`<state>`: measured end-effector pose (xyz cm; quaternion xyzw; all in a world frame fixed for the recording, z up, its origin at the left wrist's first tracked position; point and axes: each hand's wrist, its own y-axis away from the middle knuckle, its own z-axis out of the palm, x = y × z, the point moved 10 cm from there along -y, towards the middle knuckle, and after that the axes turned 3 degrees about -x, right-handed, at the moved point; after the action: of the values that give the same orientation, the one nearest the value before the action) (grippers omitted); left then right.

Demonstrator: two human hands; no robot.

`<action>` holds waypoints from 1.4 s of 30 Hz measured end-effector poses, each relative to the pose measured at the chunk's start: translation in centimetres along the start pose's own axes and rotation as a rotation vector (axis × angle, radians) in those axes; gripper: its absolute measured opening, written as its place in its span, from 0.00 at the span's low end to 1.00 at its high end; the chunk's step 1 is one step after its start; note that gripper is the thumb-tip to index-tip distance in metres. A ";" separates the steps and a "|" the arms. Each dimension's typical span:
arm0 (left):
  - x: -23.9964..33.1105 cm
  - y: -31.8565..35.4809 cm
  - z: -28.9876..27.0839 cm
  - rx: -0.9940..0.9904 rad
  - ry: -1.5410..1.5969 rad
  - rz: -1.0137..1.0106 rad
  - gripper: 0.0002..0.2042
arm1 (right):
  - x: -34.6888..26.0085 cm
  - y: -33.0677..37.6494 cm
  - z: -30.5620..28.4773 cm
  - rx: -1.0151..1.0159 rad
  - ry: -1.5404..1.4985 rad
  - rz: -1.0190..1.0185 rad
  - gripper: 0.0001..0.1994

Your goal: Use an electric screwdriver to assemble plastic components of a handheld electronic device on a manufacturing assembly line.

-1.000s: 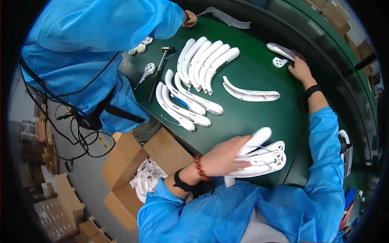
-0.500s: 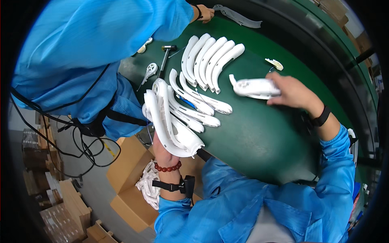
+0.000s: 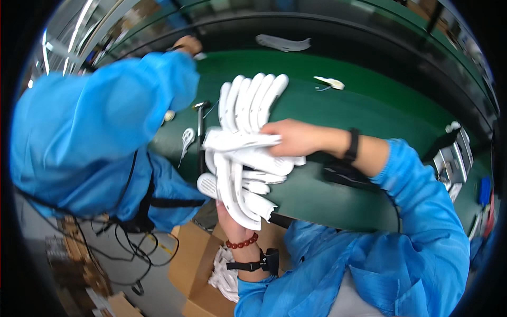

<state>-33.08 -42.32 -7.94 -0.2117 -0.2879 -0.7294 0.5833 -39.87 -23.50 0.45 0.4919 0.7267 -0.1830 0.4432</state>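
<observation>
Curved white plastic shells (image 3: 228, 198) rest in my left hand (image 3: 232, 221), whose fingers are mostly hidden beneath them. My right hand (image 3: 296, 138) grips the end of another white plastic shell (image 3: 237, 140), blurred by motion, and holds it crosswise above the ones in my left hand. I cannot tell whether they touch. Behind them several curved white shells (image 3: 256, 100) lie side by side on the green table (image 3: 338, 195). More shells (image 3: 259, 182) are partly covered by what I hold.
A hammer (image 3: 200, 124) and a small round-headed white part (image 3: 187, 138) lie to the left. A co-worker's blue sleeve (image 3: 158, 79) reaches over the far left. A cream fragment (image 3: 331, 83) lies at the back. By my left arm stands an open cardboard box (image 3: 193, 259) with white pieces.
My right hand has brought its white shell left, over the shells in my left hand. The co-worker's hand has moved left, away from the pale curved piece at the back. The view has shifted.
</observation>
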 end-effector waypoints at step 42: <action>-22.0 12.8 30.4 -1.359 -0.583 -0.337 0.28 | -7.0 47.6 -2.5 1.401 0.311 0.037 0.21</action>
<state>-16.44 -7.94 2.76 -0.6621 0.0539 -0.7400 0.1053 1.52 -4.22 15.68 0.6934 0.4848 -0.5266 -0.0824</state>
